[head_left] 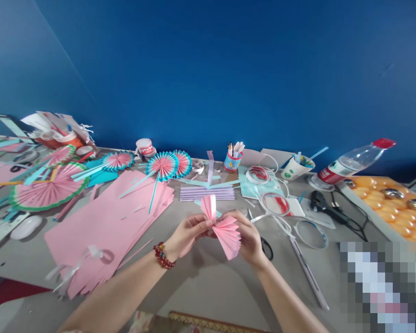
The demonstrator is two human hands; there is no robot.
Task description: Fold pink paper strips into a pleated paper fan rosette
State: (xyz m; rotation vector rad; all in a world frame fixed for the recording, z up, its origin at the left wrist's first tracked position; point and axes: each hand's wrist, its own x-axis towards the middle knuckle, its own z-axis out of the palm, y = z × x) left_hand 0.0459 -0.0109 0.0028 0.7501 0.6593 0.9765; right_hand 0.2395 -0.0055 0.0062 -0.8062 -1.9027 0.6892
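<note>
A pleated pink paper fan [228, 235] is held above the desk, pinched at its middle, its folds spreading toward me and a narrower part standing up at the back. My left hand [190, 233] grips it at the centre between thumb and fingers; a red bead bracelet is on that wrist. My right hand [248, 236] is closed round the fan's right side, its fingertips partly hidden behind the pleats. Just beyond the hands lie folded purple paper strips [208, 194]. Black scissor handles [266, 249] show beside my right hand.
Pink paper sheets [104, 217] and finished round fans [162, 166] lie to the left. Rolls of white tape [275, 203], a paper cup [297, 167], a plastic bottle [353, 162], a black cable plug [321, 203] and a craft knife [310, 275] are right. A blue wall [208, 74] stands behind.
</note>
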